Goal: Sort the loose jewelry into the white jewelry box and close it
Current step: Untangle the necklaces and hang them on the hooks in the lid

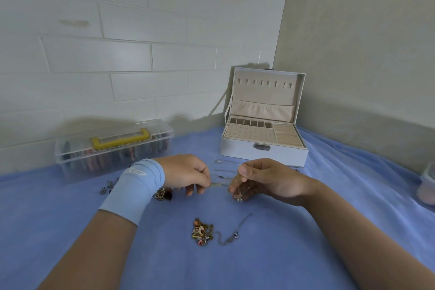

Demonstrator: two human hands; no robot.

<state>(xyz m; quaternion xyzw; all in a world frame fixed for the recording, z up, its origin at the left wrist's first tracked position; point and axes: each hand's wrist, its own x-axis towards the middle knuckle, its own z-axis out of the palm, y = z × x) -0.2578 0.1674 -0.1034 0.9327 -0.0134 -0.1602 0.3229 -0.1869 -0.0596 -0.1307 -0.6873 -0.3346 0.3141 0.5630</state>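
Fine gold chain [220, 185] stretches between left hand [186, 175] and right hand [263, 180], both apparently pinching it, near the open white jewelry box [247, 152]; tugging apart could snap or tangle it.

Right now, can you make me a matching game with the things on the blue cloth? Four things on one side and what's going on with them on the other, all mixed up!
Things:
1. white jewelry box
2. clear plastic case
3. thin chain
4. jewelry pile

States:
A. lies untouched on the blue cloth, nearest the person
B. held between the left hand and the right hand
C. lid up
D. lid shut, yellow handle on top

Pairs: 1-C, 2-D, 3-B, 4-A
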